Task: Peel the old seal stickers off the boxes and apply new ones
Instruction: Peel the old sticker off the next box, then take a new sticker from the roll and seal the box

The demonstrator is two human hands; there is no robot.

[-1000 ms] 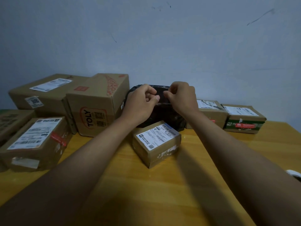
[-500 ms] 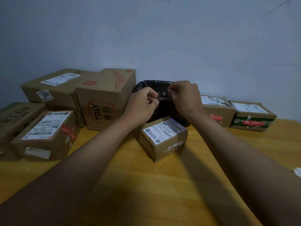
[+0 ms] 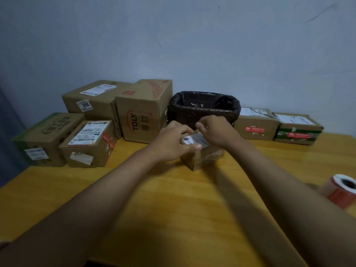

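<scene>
A small cardboard box [image 3: 204, 158] with a white shipping label on top sits in the middle of the wooden table [image 3: 173, 209]. My left hand [image 3: 171, 143] grips its left side, thumb on the label's near edge. My right hand [image 3: 217, 132] rests over the box's far right top with curled fingers; what it touches is hidden. A roll of red seal stickers [image 3: 342, 190] lies at the table's right edge. Behind the box stands a dark wicker basket [image 3: 202, 110] lined with a black bag.
Larger cardboard boxes line the wall: a TOLY box [image 3: 142, 116], a labelled box [image 3: 92, 101] behind it, two boxes [image 3: 88, 143] at the left, and two low boxes [image 3: 256, 124] with red stickers at the right.
Both hands came down from above the basket's rim onto the small box. The camera view shifted, bringing the sticker roll into sight at the right.
</scene>
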